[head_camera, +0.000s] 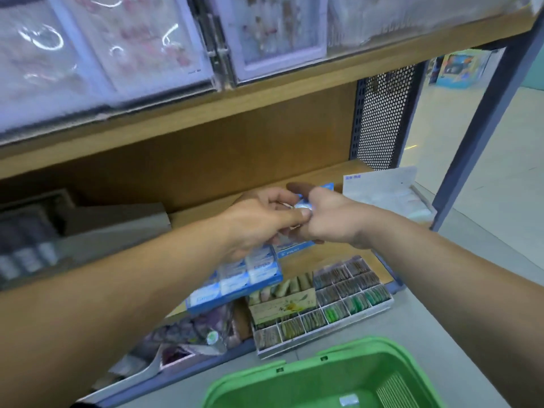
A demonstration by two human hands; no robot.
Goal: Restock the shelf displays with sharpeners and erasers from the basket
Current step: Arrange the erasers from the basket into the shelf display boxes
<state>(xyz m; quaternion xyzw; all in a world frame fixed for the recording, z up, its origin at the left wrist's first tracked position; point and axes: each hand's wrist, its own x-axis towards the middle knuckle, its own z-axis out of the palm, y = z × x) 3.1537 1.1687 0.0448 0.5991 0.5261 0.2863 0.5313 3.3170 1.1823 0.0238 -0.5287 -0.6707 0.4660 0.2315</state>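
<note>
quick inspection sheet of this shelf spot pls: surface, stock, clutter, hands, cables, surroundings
surface: wooden shelf, bare patch at the back
job's things: blue display box of white-wrapped pieces at the shelf edge; green basket below, one small packet inside
clutter: divided tray of small items on the lower level; white packet at right
hands: left hand pinches a small wrapped piece; right hand curled against it, its hold hidden
cables: nothing seen
surroundings: perforated metal panel; wrapped frames on the upper shelf; pale floor
</note>
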